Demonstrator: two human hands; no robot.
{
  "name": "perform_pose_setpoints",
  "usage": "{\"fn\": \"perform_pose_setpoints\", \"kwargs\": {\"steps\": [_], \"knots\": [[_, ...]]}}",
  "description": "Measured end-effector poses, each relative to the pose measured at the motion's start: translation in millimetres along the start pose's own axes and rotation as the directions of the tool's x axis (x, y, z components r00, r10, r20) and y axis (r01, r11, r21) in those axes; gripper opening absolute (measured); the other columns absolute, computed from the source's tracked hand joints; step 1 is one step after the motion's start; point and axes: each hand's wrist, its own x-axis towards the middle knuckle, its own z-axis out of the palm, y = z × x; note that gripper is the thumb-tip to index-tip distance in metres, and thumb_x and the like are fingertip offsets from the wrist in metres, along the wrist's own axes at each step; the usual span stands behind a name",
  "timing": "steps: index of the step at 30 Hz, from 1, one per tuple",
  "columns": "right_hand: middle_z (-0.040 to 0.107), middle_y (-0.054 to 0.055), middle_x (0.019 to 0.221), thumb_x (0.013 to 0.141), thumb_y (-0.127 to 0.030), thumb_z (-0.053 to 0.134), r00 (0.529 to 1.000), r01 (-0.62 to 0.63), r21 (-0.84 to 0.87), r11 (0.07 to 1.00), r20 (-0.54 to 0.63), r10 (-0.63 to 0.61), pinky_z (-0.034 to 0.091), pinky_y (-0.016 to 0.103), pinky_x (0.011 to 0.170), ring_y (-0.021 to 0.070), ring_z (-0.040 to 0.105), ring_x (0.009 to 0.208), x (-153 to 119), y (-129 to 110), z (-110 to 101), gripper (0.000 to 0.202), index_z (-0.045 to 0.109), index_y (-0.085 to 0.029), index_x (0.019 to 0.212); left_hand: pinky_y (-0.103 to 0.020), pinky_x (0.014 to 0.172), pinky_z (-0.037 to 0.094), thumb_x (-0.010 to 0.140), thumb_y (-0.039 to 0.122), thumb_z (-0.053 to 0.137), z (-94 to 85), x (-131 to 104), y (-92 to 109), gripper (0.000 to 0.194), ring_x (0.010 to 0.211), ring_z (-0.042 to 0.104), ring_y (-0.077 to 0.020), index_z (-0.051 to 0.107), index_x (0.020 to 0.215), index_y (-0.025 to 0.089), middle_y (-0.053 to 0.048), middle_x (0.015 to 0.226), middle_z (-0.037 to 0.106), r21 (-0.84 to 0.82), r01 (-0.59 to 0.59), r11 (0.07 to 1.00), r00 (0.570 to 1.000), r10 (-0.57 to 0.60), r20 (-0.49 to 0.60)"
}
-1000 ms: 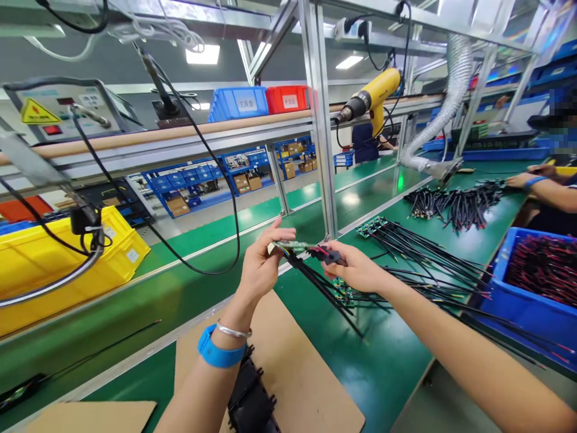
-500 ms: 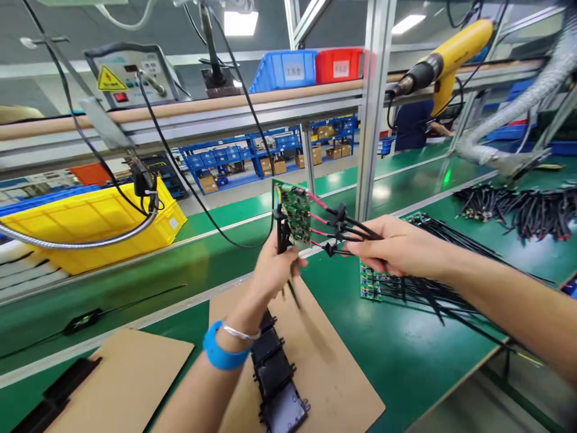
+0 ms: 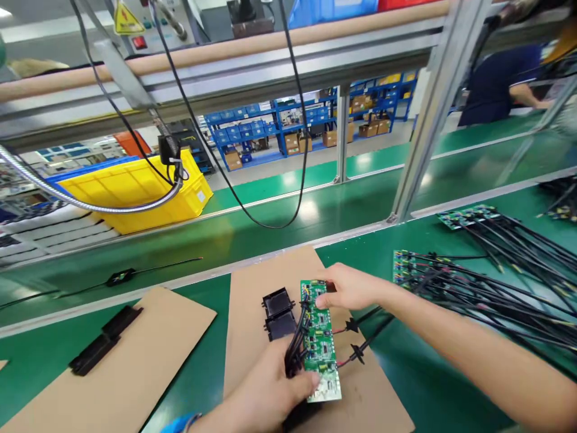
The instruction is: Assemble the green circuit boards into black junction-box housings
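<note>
A long green circuit board panel (image 3: 325, 346) is held in both hands above a brown cardboard sheet (image 3: 369, 385). My left hand (image 3: 270, 376) grips its lower end, thumb on the face, beside a bunch of black cables (image 3: 296, 346) on the left edge. My right hand (image 3: 351, 287) pinches its upper end, thumb on the face. From the right edge run red-ended black cables with black cable grommets (image 3: 357, 353). Black plastic cases (image 3: 278, 302) lie in a row on the cardboard, partly hidden behind the board and my left hand.
More boards with black cables (image 3: 433, 273) lie on the green bench at right. Another cardboard sheet (image 3: 148, 343) at left carries black cases (image 3: 103, 343). A black cable loop (image 3: 270, 225) hangs ahead, near a yellow bin (image 3: 148, 192). A person (image 3: 500, 90) stands far right.
The board has come down over the cardboard and turned its face up. My right hand has shifted from the red-ended cables to the board's upper end. The view has turned and lowered.
</note>
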Motion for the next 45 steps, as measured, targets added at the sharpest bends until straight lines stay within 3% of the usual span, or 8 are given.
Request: {"fn": "perform_pose_setpoints", "kwargs": {"steps": [11, 19, 23, 29, 33, 37, 41, 45], "knots": [[0.065, -0.003, 0.067, 0.079, -0.022, 0.060, 0.999, -0.006, 0.003, 1.000, 0.046, 0.005, 0.039, 0.024, 0.055, 0.0138, 0.056, 0.059, -2, 8, 38, 0.005, 0.059, -0.020, 0.075, -0.026, 0.067, 0.045, 0.079, 0.031, 0.063, -6.3, 1, -21, 0.030, 0.076, 0.057, -0.0180, 0.064, 0.105, 0.015, -0.002, 0.086, 0.064, 0.103, 0.100, 0.990, 0.984, -0.083, -0.158], [0.071, 0.007, 0.088, 0.081, -0.014, 0.047, 0.934, 0.175, -0.286, 0.942, -0.253, -0.250, 0.045, 0.028, 0.063, 0.0194, 0.066, 0.074, -28, 14, 65, 0.023, 0.060, -0.019, 0.100, -0.024, 0.067, 0.043, 0.080, 0.026, 0.061, -13.1, 10, -32, 0.017, 0.077, 0.056, -0.0174, 0.067, 0.091, 0.014, -0.001, 0.081, 0.064, 0.118, 0.092, 0.989, 0.981, -0.069, -0.183], [0.069, 0.006, 0.081, 0.083, -0.020, 0.048, 0.926, 0.088, -0.276, 0.957, -0.331, -0.180, 0.044, 0.028, 0.060, 0.0193, 0.064, 0.070, -30, 8, 54, 0.013, 0.060, -0.020, 0.088, -0.026, 0.065, 0.044, 0.081, 0.034, 0.063, -6.0, 14, -29, 0.023, 0.072, 0.056, -0.0177, 0.066, 0.088, 0.013, -0.002, 0.078, 0.064, 0.126, 0.107, 0.986, 0.979, -0.083, -0.184], [0.057, -0.006, 0.060, 0.076, -0.025, 0.066, 0.985, -0.172, 0.114, 0.979, 0.027, 0.170, 0.040, 0.023, 0.049, 0.0134, 0.051, 0.053, -30, -11, 39, 0.012, 0.054, -0.022, 0.076, -0.033, 0.079, 0.048, 0.085, 0.037, 0.058, 1.7, 17, -9, 0.030, 0.091, 0.063, -0.0261, 0.065, 0.107, 0.019, -0.008, 0.101, 0.070, 0.384, 0.011, 0.923, 0.974, 0.076, -0.211], [0.067, -0.001, 0.076, 0.081, -0.017, 0.053, 0.984, -0.018, -0.063, 0.998, -0.180, 0.006, 0.049, 0.028, 0.063, 0.0174, 0.061, 0.064, -46, -4, 56, 0.016, 0.056, -0.024, 0.096, -0.030, 0.065, 0.048, 0.087, 0.038, 0.054, 6.3, 22, -13, 0.026, 0.073, 0.064, -0.0223, 0.062, 0.103, 0.019, -0.008, 0.089, 0.071, 0.352, 0.074, 0.933, 0.985, -0.014, -0.170], [0.072, 0.005, 0.094, 0.082, -0.010, 0.044, 0.900, 0.260, -0.284, 0.923, -0.276, -0.339, 0.051, 0.030, 0.071, 0.0204, 0.068, 0.077, -55, 6, 61, 0.047, 0.044, -0.021, 0.128, -0.022, 0.037, 0.037, 0.091, 0.047, 0.047, 13.1, 30, -25, 0.034, 0.034, 0.042, -0.0092, 0.049, 0.110, 0.018, 0.000, 0.067, 0.065, 0.039, 0.340, 0.940, 0.940, -0.339, -0.027], [0.069, 0.001, 0.085, 0.088, -0.020, 0.053, 0.998, 0.059, -0.132, 0.989, -0.004, -0.060, 0.048, 0.027, 0.065, 0.0177, 0.064, 0.071, -45, 1, 36, 0.016, 0.058, -0.022, 0.103, -0.023, 0.042, 0.045, 0.091, 0.058, 0.045, 9.4, 26, -16, 0.046, 0.039, 0.052, -0.0091, 0.040, 0.115, 0.019, -0.004, 0.081, 0.065, -0.124, 0.441, 0.889, 0.890, -0.415, 0.188], [0.063, 0.002, 0.083, 0.097, -0.034, 0.047, 0.991, -0.058, -0.027, 0.998, 0.123, 0.061, 0.044, 0.026, 0.071, 0.0160, 0.058, 0.077, -32, -1, 15, 0.026, 0.059, -0.019, 0.080, -0.032, 0.061, 0.051, 0.094, 0.056, 0.038, -7.4, 10, 22, 0.042, 0.067, 0.064, -0.0194, 0.054, 0.102, 0.018, -0.011, 0.093, 0.068, 0.438, 0.259, 0.861, 0.928, -0.347, 0.133]]}}
